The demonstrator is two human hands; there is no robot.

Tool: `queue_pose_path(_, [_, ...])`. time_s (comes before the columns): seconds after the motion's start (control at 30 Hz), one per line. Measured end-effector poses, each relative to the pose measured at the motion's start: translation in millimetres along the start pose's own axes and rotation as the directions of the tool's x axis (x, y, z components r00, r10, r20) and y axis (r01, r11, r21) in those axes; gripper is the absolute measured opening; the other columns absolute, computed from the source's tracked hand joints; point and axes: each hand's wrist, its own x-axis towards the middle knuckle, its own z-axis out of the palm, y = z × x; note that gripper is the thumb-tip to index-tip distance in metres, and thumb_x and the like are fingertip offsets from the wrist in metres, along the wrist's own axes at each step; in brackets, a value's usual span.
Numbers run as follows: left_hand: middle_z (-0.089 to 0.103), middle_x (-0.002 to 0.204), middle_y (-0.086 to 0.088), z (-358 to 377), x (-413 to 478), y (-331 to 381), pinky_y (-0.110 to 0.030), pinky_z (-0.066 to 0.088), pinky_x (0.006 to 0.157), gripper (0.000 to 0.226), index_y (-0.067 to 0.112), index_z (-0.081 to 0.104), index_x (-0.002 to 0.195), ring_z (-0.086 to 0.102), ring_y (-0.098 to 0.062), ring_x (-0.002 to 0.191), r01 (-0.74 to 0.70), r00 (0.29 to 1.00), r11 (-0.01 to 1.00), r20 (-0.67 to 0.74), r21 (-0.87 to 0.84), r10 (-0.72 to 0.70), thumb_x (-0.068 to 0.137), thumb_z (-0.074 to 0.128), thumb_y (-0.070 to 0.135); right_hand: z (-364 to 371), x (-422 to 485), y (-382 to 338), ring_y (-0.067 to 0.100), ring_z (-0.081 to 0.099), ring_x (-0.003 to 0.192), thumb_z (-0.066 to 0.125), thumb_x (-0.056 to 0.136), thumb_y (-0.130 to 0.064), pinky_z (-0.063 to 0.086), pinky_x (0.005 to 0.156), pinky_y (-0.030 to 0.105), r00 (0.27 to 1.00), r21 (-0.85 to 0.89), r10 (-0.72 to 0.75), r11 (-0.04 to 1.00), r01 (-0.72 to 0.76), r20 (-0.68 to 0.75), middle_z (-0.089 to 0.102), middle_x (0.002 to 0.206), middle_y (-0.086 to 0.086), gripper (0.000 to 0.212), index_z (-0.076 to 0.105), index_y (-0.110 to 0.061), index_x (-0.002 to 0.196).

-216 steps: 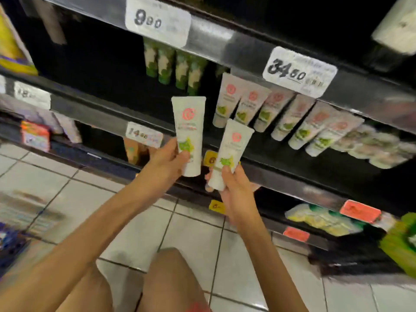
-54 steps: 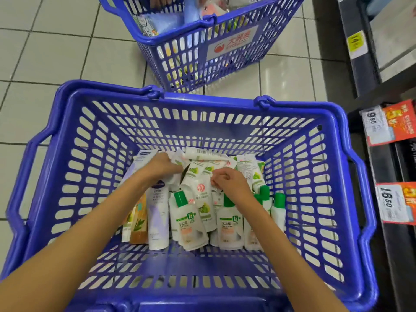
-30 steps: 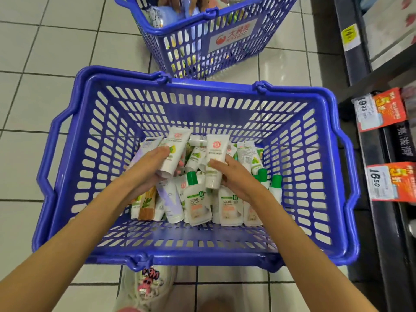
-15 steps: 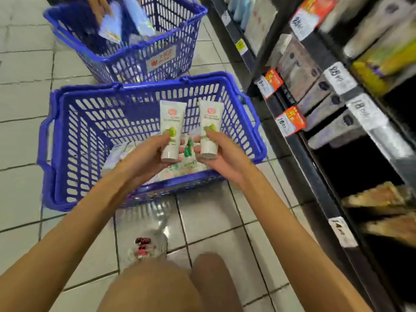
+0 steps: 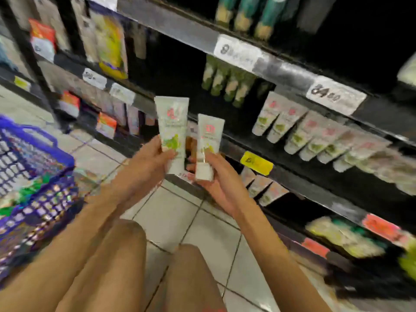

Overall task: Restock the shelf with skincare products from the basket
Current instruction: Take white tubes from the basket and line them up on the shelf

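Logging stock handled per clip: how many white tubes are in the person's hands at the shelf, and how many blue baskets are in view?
White tubes in hand: 2, the left tube and the right tube
Blue basket: 1
Total: 3

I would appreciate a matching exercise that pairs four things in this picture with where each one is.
Things:
1. higher tube
2. lower tube
3. basket
4. yellow tag

Places:
A. at the far left of the view
B. stuck on a shelf edge
C. gripped by the left hand
D. gripped by the right hand

Pairs: 1-C; 2-D; 3-A; 4-B.
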Motion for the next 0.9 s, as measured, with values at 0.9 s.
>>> queue_pose_path(0.9, [0.063, 0.116, -0.012, 297.8, 118.3, -113.1, 0.006, 0.039, 0.070, 0.037, 0.001, 0.056, 0.120, 0.056, -0.009, 0.098, -0.310, 0.944, 0.810, 0.264, 0.497, 0.200, 0.084, 0.060, -0.001, -285.8, -64.9, -115.1, 0.008, 0.054, 0.097, 0.062, 0.086, -0.014, 0.037, 0.062, -0.007, 0.469, -0.780, -0.698, 0.625, 0.031, -0.541, 0.063, 0.116, 0.008, 0.040, 0.052, -0.007, 0.123])
